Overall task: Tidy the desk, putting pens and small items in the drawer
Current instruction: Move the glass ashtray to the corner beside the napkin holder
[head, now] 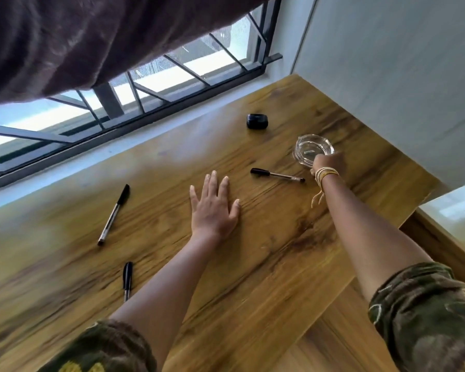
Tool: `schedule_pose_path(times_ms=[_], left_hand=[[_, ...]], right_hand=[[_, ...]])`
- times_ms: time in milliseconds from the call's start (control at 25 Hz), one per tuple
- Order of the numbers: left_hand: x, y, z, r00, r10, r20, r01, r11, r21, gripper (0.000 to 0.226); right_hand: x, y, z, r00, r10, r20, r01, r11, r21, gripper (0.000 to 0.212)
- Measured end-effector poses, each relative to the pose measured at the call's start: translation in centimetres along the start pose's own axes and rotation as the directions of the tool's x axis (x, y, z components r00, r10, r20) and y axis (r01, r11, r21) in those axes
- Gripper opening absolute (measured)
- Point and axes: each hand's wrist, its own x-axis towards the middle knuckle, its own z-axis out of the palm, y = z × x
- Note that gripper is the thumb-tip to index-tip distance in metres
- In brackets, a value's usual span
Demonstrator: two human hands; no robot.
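Three black-capped pens lie on the wooden desk point(253, 237): one pen point(114, 214) at the left, a second pen point(127, 280) near my left forearm, a third pen point(277, 175) just right of my left hand. My left hand point(214, 208) rests flat on the desk with fingers spread. My right hand point(328, 163) grips the near rim of a clear glass ashtray point(310, 147) at the right. A small black case point(257, 121) sits farther back. No drawer is in view.
A barred window point(145, 87) with a dark curtain point(91, 41) runs along the desk's far edge. A pale wall point(387, 63) borders the desk's right side. The desk's right edge drops off beside my right forearm.
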Motion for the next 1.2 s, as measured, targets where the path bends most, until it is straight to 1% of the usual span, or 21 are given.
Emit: schedule_pose_path(times_ms=[80,120,160,200,240,320,360,400,440,480,520,600,640,720,760,840,920,960,1080,1120,1200], left_hand=[[0.2,-0.4,-0.3,0.999,-0.019,0.035,0.021,0.997,-0.076,0.066],[0.4,-0.6,-0.8,0.997,-0.048,0.068,0.06,0.982,-0.181,0.061],[0.6,-0.8,-1.7,0.991,-0.083,0.104,0.114,0.935,-0.337,0.052],[0.6,-1.0,-2.8,0.983,-0.127,0.136,0.18,0.833,-0.523,0.041],[0.4,-1.2,-3.9,0.972,-0.173,0.162,0.237,0.689,-0.685,0.031],[-0.8,-2.2,-6.6,0.931,-0.269,0.246,0.328,0.325,-0.887,0.022],[-1.9,-3.1,-8.0,0.902,-0.29,0.319,0.367,0.128,-0.921,0.022],[-3.3,-4.4,-9.2,0.878,-0.288,0.383,0.389,-0.041,-0.92,0.024],[-5.0,-6.2,-10.2,0.867,-0.282,0.411,0.388,-0.136,-0.912,0.025],[-6.9,-8.1,-11.2,0.87,-0.28,0.405,0.378,-0.145,-0.914,0.023],[-9.4,-10.5,-12.1,0.879,-0.284,0.383,0.37,-0.099,-0.924,0.017],[-14.6,-14.6,-13.5,0.891,-0.311,0.33,0.356,0.031,-0.934,0.005],[-17.2,-16.6,-14.1,0.89,-0.341,0.301,0.342,0.065,-0.937,0.007],[-22.5,-20.2,-15.3,0.867,-0.426,0.258,0.305,0.044,-0.951,0.012],[-25.0,-21.9,-15.8,0.844,-0.476,0.248,0.289,0.014,-0.957,0.013],[-29.7,-25.2,-16.4,0.758,-0.6,0.258,0.252,-0.095,-0.963,0.016],[-33.9,-28.5,-17.0,0.652,-0.708,0.269,0.181,-0.199,-0.963,0.02],[-35.8,-30.1,-17.2,0.601,-0.754,0.266,0.133,-0.233,-0.963,0.021],[-40.5,-34.3,-17.6,0.402,-0.879,0.255,-0.016,-0.286,-0.958,0.025],[-42.0,-35.5,-17.9,0.327,-0.905,0.27,-0.061,-0.306,-0.95,0.029],[-44.7,-37.9,-18.1,0.212,-0.928,0.307,-0.153,-0.342,-0.927,0.036]], right_hand=[[0.8,1.2,1.5,1.0,-0.007,-0.015,0.008,0.996,0.092,0.054],[-1.7,0.7,1.1,1.0,-0.004,-0.002,0.005,0.989,0.145,0.049],[-5.5,-0.4,0.1,0.999,-0.02,0.035,0.013,0.98,0.2,0.04],[-9.3,-1.3,-0.6,0.994,-0.062,0.094,0.039,0.974,0.222,0.028],[-12.7,-1.8,-0.6,0.978,-0.129,0.164,0.087,0.966,0.244,0.019],[-18.7,-1.8,0.1,0.919,-0.277,0.28,0.201,0.941,0.272,0.014],[-21.4,-1.6,0.6,0.88,-0.344,0.329,0.255,0.924,0.285,0.014],[-24.0,-1.4,1.0,0.833,-0.402,0.38,0.305,0.907,0.29,0.015],[-26.8,-1.2,1.3,0.776,-0.45,0.443,0.347,0.89,0.297,0.016],[-29.4,-0.9,1.5,0.714,-0.478,0.512,0.374,0.878,0.299,0.02],[-32.2,-0.6,1.9,0.636,-0.504,0.584,0.403,0.863,0.306,0.027],[-37.5,0.0,2.3,0.469,-0.545,0.695,0.465,0.821,0.33,0.034],[-40.1,0.3,2.6,0.396,-0.556,0.731,0.489,0.801,0.345,0.035],[-45.4,0.9,3.8,0.273,-0.583,0.765,0.53,0.755,0.387,0.029],[-48.1,1.1,4.5,0.228,-0.591,0.774,0.544,0.737,0.402,0.026],[-53.5,1.6,5.7,0.174,-0.583,0.794,0.535,0.733,0.42,0.028],[-59.0,2.1,6.9,0.146,-0.566,0.812,0.521,0.741,0.423,0.032],[-61.6,2.4,7.5,0.129,-0.551,0.824,0.506,0.751,0.424,0.032],[-68.7,3.4,9.2,0.024,-0.503,0.864,0.484,0.762,0.43,0.028],[-71.0,3.8,9.7,-0.017,-0.491,0.871,0.502,0.749,0.432,0.026],[-74.9,4.4,10.3,-0.083,-0.475,0.876,0.543,0.716,0.439,0.022]])
